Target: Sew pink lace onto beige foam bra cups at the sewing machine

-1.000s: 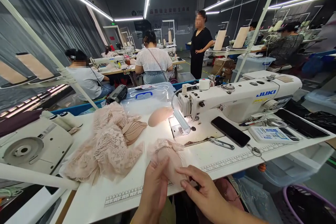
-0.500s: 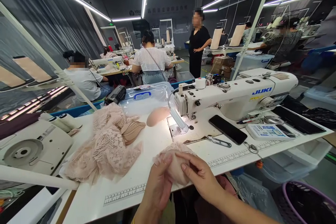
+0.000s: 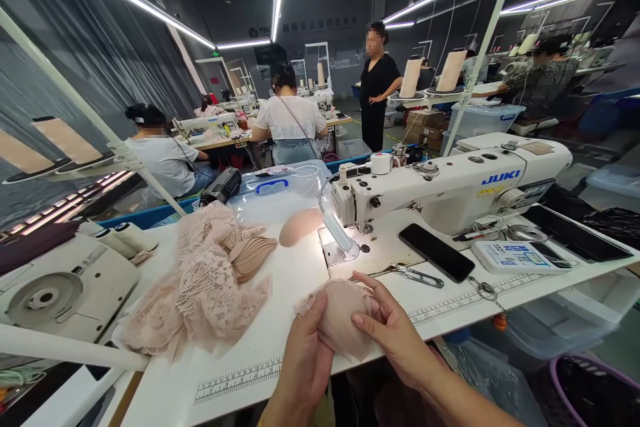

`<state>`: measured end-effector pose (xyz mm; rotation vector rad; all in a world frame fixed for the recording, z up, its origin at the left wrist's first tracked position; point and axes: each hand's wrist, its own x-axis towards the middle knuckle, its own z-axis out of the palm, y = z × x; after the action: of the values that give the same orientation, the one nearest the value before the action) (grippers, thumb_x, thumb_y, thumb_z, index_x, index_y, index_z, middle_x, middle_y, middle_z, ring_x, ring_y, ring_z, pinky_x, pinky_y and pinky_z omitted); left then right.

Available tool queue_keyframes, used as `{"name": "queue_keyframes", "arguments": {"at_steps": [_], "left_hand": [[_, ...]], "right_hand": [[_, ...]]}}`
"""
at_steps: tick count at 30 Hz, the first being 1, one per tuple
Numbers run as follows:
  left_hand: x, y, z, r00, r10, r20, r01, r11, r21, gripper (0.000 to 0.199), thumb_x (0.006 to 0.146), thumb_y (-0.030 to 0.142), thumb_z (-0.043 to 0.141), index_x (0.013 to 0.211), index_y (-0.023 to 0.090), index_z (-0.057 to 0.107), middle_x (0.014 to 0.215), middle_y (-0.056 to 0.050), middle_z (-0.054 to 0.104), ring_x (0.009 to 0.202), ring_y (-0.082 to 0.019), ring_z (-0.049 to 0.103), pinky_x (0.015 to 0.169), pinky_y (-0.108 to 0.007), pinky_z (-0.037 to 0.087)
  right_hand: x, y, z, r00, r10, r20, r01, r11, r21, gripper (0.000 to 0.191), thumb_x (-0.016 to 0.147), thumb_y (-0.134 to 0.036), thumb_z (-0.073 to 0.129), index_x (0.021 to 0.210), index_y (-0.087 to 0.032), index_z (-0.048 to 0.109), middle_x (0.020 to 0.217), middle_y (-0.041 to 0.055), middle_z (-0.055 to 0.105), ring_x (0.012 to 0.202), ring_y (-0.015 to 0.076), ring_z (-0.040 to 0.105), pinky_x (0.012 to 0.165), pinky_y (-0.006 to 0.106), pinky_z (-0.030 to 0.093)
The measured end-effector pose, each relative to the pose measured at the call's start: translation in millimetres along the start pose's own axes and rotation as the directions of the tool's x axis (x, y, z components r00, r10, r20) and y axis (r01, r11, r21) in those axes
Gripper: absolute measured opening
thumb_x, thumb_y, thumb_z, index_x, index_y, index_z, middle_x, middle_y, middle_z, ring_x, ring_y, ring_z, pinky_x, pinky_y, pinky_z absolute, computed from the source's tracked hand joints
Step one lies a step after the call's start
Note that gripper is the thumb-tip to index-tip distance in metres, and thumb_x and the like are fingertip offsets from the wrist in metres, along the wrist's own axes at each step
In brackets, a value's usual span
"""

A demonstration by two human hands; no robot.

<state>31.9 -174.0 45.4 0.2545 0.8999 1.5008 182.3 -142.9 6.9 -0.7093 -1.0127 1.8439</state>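
Observation:
A beige bra cup [image 3: 344, 320] with lace along its far edge is held between both hands, above the front edge of the sewing table. My left hand [image 3: 306, 353] grips its left side, thumb on top and fingers underneath. On the other side, my right hand [image 3: 395, 333] pinches the cup, its thumb on the face and its index finger along the lace. Just beyond is the needle area of a white sewing machine [image 3: 450, 180], lit by a small lamp [image 3: 339, 232]. Another bare cup [image 3: 300, 227] lies left of the needle.
A heap of beige lace pieces [image 3: 200, 293] with stacked cups [image 3: 253, 257] covers the left of the table. Thread snips [image 3: 420, 275], a black phone [image 3: 436, 252] and a white box [image 3: 517, 257] lie to the right. A clear plastic bin [image 3: 280, 193] stands behind; several people sit or stand beyond.
My right hand has shifted slightly right and its fingers have spread along the cup's edge. The cup's smooth, rounded face now shows more fully. The camera view has moved a little.

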Motion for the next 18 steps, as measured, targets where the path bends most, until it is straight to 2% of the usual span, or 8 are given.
{"name": "queue_keyframes", "arguments": {"at_steps": [5,8,10,12,14,16,17,18], "left_hand": [[2.6,0.1,3.2,0.999,0.026,0.034,-0.027,0.999,0.044,0.037,0.076,0.035,0.092,0.104,0.013,0.080,0.107,-0.012,0.079,0.104,-0.030,0.073,0.093,-0.037,0.060],[8.5,0.6,5.6,0.999,0.020,0.049,-0.025,0.994,0.103,0.035,0.074,0.032,0.093,0.101,0.013,0.080,0.100,-0.011,0.080,0.096,-0.026,0.074,0.087,-0.033,0.060],[13.1,4.3,6.4,1.000,0.029,0.008,-0.030,0.993,0.113,0.034,0.074,0.033,0.093,0.099,0.014,0.081,0.099,-0.009,0.079,0.092,-0.023,0.073,0.084,-0.030,0.060],[14.9,13.8,7.3,1.000,0.030,-0.003,-0.029,0.991,0.132,0.035,0.074,0.037,0.092,0.100,0.016,0.081,0.102,-0.009,0.079,0.092,-0.023,0.072,0.083,-0.030,0.060],[12.0,30.5,10.0,0.994,-0.021,0.112,-0.005,0.973,0.229,0.041,0.073,0.043,0.092,0.103,0.016,0.082,0.102,-0.011,0.079,0.093,-0.027,0.072,0.085,-0.035,0.060],[6.2,51.6,15.4,0.934,-0.116,0.338,-0.055,0.888,0.457,0.042,0.072,0.045,0.092,0.101,0.016,0.083,0.096,-0.014,0.079,0.091,-0.031,0.073,0.086,-0.041,0.059],[4.0,61.7,19.1,0.874,-0.165,0.457,-0.156,0.795,0.586,0.037,0.071,0.042,0.092,0.098,0.018,0.084,0.091,-0.013,0.079,0.088,-0.032,0.073,0.086,-0.042,0.058],[3.7,70.3,23.2,0.793,-0.219,0.568,-0.309,0.659,0.686,0.028,0.071,0.036,0.091,0.094,0.021,0.085,0.087,-0.010,0.079,0.086,-0.031,0.073,0.088,-0.042,0.056]], "right_hand": [[0.5,0.4,1.4,1.000,-0.018,-0.010,0.018,1.000,-0.012,0.076,0.086,-0.045,0.084,0.150,-0.031,0.045,0.120,0.0066,0.073,0.113,0.0271,0.069,0.105,0.046,0.050],[-2.0,-0.4,0.1,0.999,-0.023,0.031,0.024,0.999,-0.034,0.082,0.086,-0.046,0.083,0.154,-0.031,0.040,0.126,0.0078,0.070,0.118,0.0270,0.066,0.107,0.045,0.048],[-5.2,-2.9,-4.1,0.995,-0.011,0.098,0.022,0.994,-0.111,0.094,0.085,-0.043,0.084,0.160,-0.033,0.029,0.128,0.0070,0.067,0.121,0.0255,0.064,0.109,0.044,0.046],[-7.5,-7.5,-12.1,0.986,0.038,0.162,0.004,0.969,-0.249,0.105,0.085,-0.036,0.083,0.165,-0.034,0.015,0.117,0.0043,0.068,0.112,0.0233,0.065,0.101,0.041,0.049],[-4.9,-14.8,-23.3,0.981,0.051,0.185,0.028,0.916,-0.399,0.106,0.088,-0.028,0.076,0.167,-0.033,0.007,0.100,-0.0004,0.066,0.093,0.0195,0.066,0.087,0.036,0.051],[6.7,-24.9,-36.5,0.970,-0.051,0.236,0.175,0.822,-0.542,0.100,0.089,-0.022,0.071,0.167,-0.031,0.008,0.092,-0.0025,0.062,0.083,0.0165,0.062,0.078,0.031,0.049],[16.4,-30.6,-43.1,0.943,-0.139,0.302,0.302,0.738,-0.603,0.094,0.090,-0.021,0.069,0.166,-0.030,0.014,0.092,-0.0018,0.063,0.082,0.0161,0.061,0.079,0.031,0.048],[28.8,-36.5,-49.4,0.890,-0.229,0.394,0.446,0.613,-0.652,0.083,0.092,-0.020,0.067,0.163,-0.029,0.024,0.094,-0.0005,0.065,0.082,0.0161,0.060,0.079,0.031,0.048]]}}
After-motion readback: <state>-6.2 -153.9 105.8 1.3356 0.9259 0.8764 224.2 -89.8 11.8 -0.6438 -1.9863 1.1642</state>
